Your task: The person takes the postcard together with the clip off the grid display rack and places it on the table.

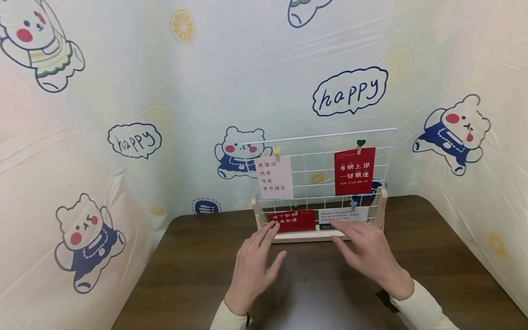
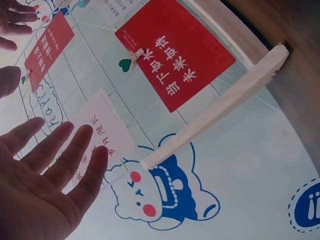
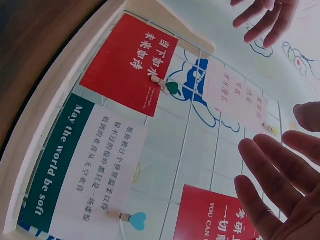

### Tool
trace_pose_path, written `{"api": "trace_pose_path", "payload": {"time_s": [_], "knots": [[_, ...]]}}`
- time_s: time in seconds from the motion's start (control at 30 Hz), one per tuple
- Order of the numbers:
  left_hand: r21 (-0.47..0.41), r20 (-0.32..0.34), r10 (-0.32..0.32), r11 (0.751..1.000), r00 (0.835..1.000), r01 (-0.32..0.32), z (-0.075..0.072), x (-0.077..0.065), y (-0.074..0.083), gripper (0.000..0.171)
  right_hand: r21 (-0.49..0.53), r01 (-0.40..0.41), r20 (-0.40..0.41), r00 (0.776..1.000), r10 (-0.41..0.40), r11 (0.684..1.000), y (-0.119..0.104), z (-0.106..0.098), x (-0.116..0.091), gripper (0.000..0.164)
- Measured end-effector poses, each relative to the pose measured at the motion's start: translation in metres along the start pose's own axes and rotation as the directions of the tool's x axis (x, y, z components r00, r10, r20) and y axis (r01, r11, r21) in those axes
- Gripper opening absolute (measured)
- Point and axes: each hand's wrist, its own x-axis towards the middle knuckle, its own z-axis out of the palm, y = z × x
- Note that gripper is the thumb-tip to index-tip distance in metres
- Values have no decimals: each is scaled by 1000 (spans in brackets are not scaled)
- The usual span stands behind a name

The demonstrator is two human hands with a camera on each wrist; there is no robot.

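Observation:
A white wire grid stands upright in a pale wooden base. Four cards hang on it from small heart-topped clothespins: a pink card at upper left, a red card at upper right, another red card at lower left, and a white-and-green card at lower right. My left hand is before the lower red card, fingers spread and holding nothing. Over the table before the white-and-green card is my right hand, also without anything in it, fingers extended. In the head view the fingertips overlap the lower cards.
The rack stands near the far edge of a dark wooden table. Pale cloth printed with bears and "happy" bubbles rises behind and on both sides. Clothespins show yellow, green and blue hearts.

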Motion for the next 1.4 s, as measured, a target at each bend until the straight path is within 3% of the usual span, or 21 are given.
{"api": "trace_pose_path", "payload": {"time_s": [0.23, 0.47, 0.8, 1.23, 1.4], "knots": [[-44, -65, -6, 999, 998, 3, -3, 4, -3, 64, 18, 29, -34, 999, -28, 999, -1, 7, 11, 50], [-71, -89, -22, 997, 996, 16, -5, 10, -7, 64, 49, -13, -22, 1000, 14, 999, 1, 10, 20, 35], [-237, -91, -120, 967, 989, 96, -11, 22, -9, 58, 26, -40, -33, 999, 41, 999, 3, 16, 37, 48], [-276, -120, -173, 952, 978, 135, -10, 38, -12, 50, 86, -37, -35, 999, 40, 996, 1, 25, 61, 47], [-303, -149, -217, 939, 965, 165, -14, 46, -13, 51, 99, -47, -23, 999, 49, 994, -1, 27, 69, 45]]}}
